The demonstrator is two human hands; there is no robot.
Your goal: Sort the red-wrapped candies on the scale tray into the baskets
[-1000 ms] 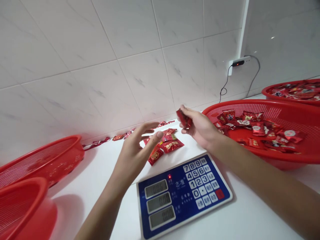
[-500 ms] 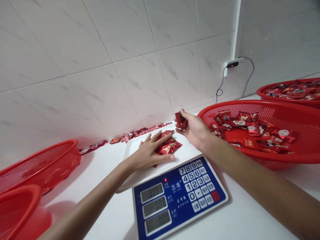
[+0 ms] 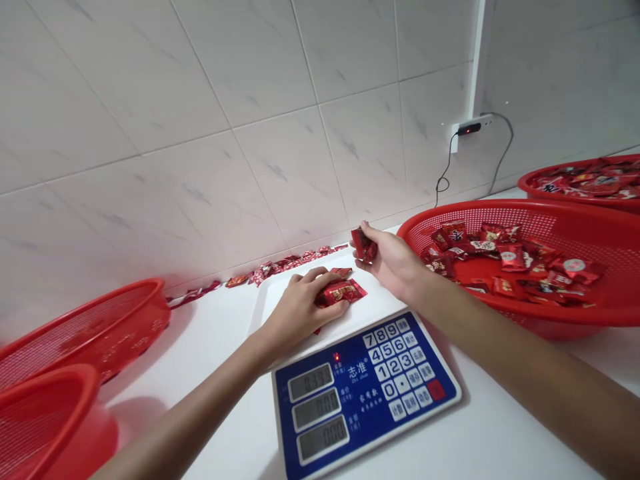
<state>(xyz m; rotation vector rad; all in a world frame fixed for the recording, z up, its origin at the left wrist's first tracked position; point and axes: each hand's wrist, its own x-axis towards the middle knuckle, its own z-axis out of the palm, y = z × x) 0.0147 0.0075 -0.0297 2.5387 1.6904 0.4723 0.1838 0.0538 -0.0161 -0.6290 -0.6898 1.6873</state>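
My left hand [image 3: 299, 308] rests on the white pan of the scale [image 3: 373, 301], its fingers curled round a small heap of red wrapped candies [image 3: 341, 291]. My right hand [image 3: 393, 261] hovers just beyond the pan's far right corner and pinches a few red candies [image 3: 362, 244] between thumb and fingers. The scale's blue panel [image 3: 365, 390] with keypad and three displays faces me.
A big red mesh basket [image 3: 575, 220] holding several candies stands at the right, another red basket [image 3: 585, 179] behind it. Two empty red baskets [image 3: 80, 327] sit at the left. Loose candies [image 3: 280, 267] line the tiled wall. A plug and cable [image 3: 467, 130] hang on the wall.
My left hand came down from the air onto the scale pan, lay flat on the candies, then curled its fingers round them. My right hand has held its candies nearly still.
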